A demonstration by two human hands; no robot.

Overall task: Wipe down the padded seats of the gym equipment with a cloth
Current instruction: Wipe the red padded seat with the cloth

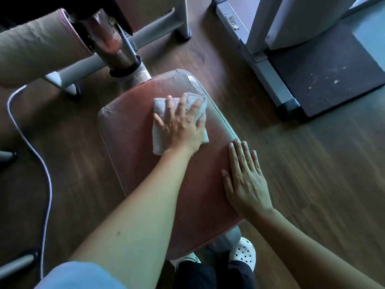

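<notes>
Nearest you, your right hand [245, 180] lies flat on the near right part of the padded seat [133, 142], fingers [239, 155] spread wide and holding nothing, their tips just at the right edge; it looks like a brace, and the pad should take that weight, since it reads as firm foam under a smooth reddish cover. Further out, your left hand [181, 124] presses the cloth [158, 140] flat onto the seat's far half, fingers splayed over it rather than gripping. The cloth is a small folded white towel, soft and light, so it will bunch or slip out unless you keep your palm down on its middle. Beyond your fingertips, at the far right corner, the cover is cracked and peeling [194, 85]; go gently there, as the flakes would probably catch the towel's weave.
</notes>
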